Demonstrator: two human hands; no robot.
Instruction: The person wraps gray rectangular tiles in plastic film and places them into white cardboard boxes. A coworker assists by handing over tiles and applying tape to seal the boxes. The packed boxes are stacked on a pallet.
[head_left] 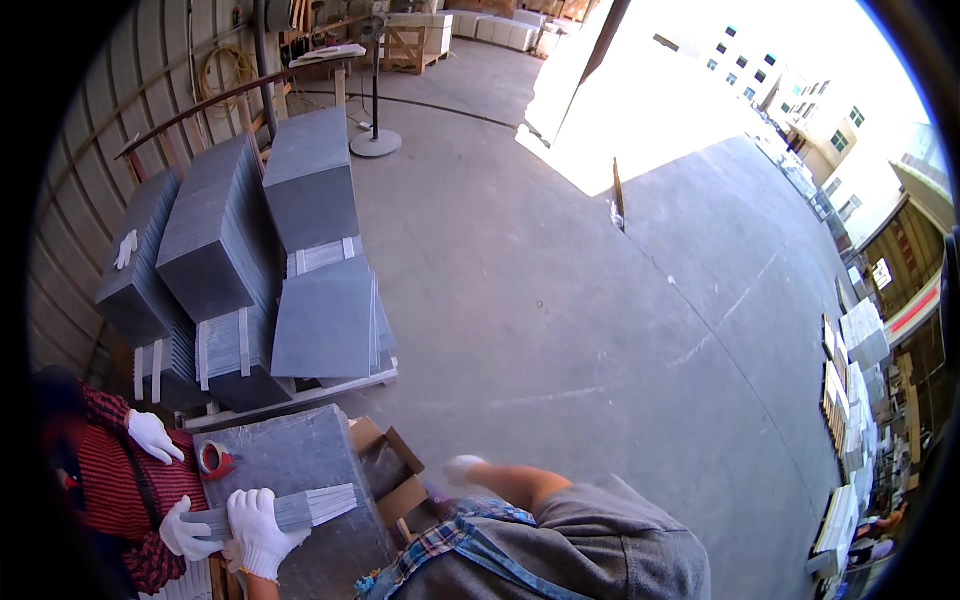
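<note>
One left hand in a white knitted glove (pixel 262 530) grasps a flat bundle of thin grey strips with pale ends (pixel 332 503), its fingers wrapped over the middle. The bundle lies under that hand, above a counter with a grey slab-like top (pixel 290 440), and its pale ends point to the hand's right. Just left of the hand, a co-worker's white-gloved hand (pixel 190 530) grips the bundle's other end. The co-worker's second gloved hand (pixel 155 437), farther off to the left, is held before a red-and-black patterned shirt (pixel 115 462).

Beyond the left hand, slightly to its left, a red roll of tape (pixel 215 460) sits on the counter. To its right, past the counter's edge, is a brown cardboard box (pixel 403 495). The right hand, also in a white glove (pixel 463 469), is blurred beyond the box; whether it is clenched or released I cannot tell. Well beyond the left hand, dark grey slabs (pixel 325 320) stand in stacks on a wooden pallet (pixel 300 402), and a loose white glove (pixel 126 250) lies on the leftmost stack.
</note>
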